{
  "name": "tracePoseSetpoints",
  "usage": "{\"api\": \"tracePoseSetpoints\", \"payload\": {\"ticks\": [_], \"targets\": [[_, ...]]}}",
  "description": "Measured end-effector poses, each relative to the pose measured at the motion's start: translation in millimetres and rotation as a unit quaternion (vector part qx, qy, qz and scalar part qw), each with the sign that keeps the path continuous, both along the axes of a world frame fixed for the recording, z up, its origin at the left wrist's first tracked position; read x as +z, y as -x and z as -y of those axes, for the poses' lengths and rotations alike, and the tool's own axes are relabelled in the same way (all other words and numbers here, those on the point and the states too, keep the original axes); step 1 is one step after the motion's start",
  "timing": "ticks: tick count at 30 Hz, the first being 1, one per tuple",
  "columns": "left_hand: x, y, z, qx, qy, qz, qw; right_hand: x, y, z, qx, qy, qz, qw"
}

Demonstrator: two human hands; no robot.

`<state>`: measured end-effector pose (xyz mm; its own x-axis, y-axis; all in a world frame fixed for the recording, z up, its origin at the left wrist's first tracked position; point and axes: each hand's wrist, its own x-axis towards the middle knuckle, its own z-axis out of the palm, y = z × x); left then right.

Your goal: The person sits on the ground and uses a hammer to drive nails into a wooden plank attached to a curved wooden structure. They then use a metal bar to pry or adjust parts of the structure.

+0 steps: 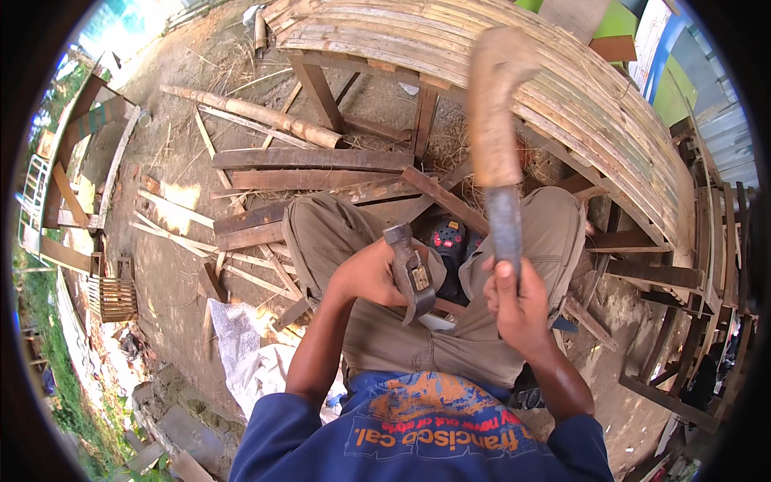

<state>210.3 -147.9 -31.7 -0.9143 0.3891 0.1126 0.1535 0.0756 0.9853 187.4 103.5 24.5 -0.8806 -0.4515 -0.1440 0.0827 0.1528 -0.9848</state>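
Note:
My left hand (373,273) is closed around a claw hammer (416,277) just below its head. The hammer's dark metal face points up and its curved claw points down, while most of its handle is hidden. My right hand (518,309) is closed on the metal part of a tool with a thick wooden handle (494,145). That handle stands upright above my fist, with a bent end at the top and a grey metal collar (504,221) below. Any blade lies hidden behind my hand, so I cannot tell the tool's exact kind. The two tools are apart.
A bamboo-slat bench (385,36) curves across the far side on wooden legs. Dark wooden boards (313,159) and a bamboo pole (249,108) lie on the ground ahead. A white sack (253,353) is at my left. Wooden frames (666,386) stand at the right.

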Motion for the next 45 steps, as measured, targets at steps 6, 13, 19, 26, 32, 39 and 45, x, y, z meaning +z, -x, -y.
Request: {"api": "tracePoseSetpoints", "payload": {"ticks": [6, 13, 19, 26, 32, 39, 45], "targets": [[10.0, -0.8, -2.5, 0.043, 0.116, -0.013, 0.992, 4.7, 12.2, 14.4, -0.083, 0.03, 0.013, 0.996], [9.4, -2.2, -10.6, 0.043, 0.191, -0.008, 0.981, 0.8, -2.7, 34.9, -0.014, 0.04, -0.082, 0.996], [-8.0, -0.5, -10.6, 0.028, 0.171, -0.028, 0.984, -6.3, -10.8, 39.3, -0.015, 0.036, -0.074, 0.997], [2.8, 3.3, -14.6, -0.015, 0.06, 0.088, 0.994, -18.6, -7.5, 38.1, -0.001, 0.118, -0.062, 0.991], [-9.6, 5.9, -21.8, -0.065, -0.039, 0.139, 0.987, -23.5, -7.0, 37.0, 0.005, 0.156, -0.03, 0.987], [-40.4, 6.0, -24.9, -0.088, -0.057, 0.119, 0.987, -17.9, -4.5, 36.5, 0.036, 0.116, -0.095, 0.988], [-36.3, 9.8, -31.2, -0.12, -0.151, 0.111, 0.975, -21.4, -2.7, 32.6, 0.039, 0.134, -0.054, 0.989]]}}
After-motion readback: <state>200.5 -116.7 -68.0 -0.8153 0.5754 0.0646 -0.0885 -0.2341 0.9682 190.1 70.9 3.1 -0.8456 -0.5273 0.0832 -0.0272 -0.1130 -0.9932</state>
